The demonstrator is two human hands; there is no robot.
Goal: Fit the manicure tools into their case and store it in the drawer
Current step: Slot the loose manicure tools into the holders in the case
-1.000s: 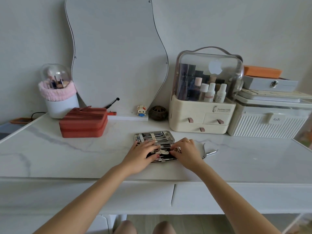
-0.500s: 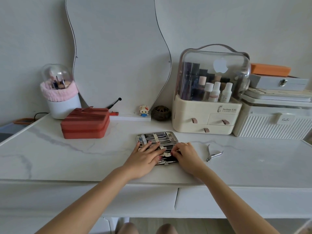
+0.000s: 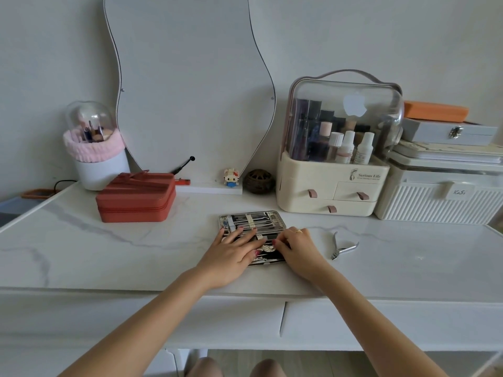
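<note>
Now the nippers (image 3: 343, 246) lie uncovered beside the case (image 3: 251, 223); left hand (image 3: 231, 251) presses flat, right hand (image 3: 298, 247) pinches a tool inside, so nippers go next

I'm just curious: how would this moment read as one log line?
step: fitting tools | left hand: flat on open case | right hand: pinching tool in case | nippers: loose on table | drawer: closed

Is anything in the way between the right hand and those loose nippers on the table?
Nothing visible. The nippers lie alone on bare tabletop, just to the right of the right hand, which is busy at the open case. Only empty marble shows between them.
</note>
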